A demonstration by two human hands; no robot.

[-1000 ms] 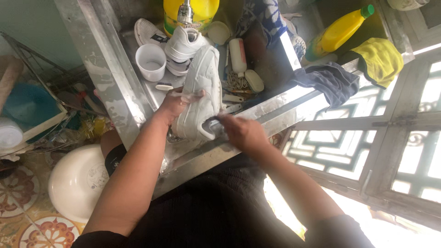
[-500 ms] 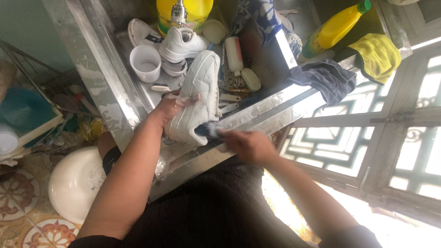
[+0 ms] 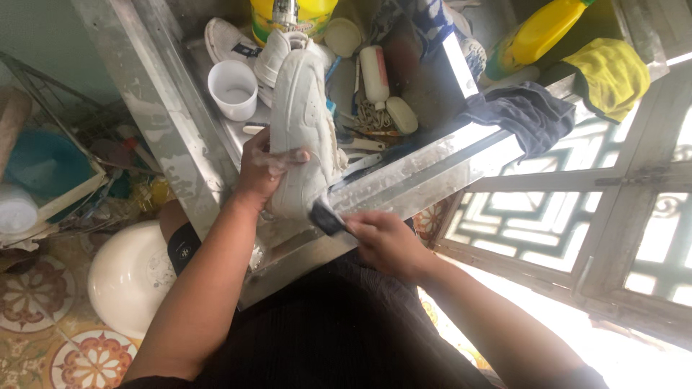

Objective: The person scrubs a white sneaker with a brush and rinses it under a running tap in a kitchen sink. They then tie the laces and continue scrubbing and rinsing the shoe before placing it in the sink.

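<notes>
Gripping a soapy white leather shoe [image 3: 303, 122], the left hand [image 3: 263, 169] steadies it while the right hand [image 3: 386, 241] clasps a dark brush [image 3: 328, 217].

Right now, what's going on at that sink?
A person stands at a metal sink holding a white shoe in the left hand, its heel end toward them. The right hand holds a dark brush against the heel end. Another white shoe, a white cup and soap lie in the sink. A dark cloth and a yellow cloth hang on the rim by the window.
</notes>
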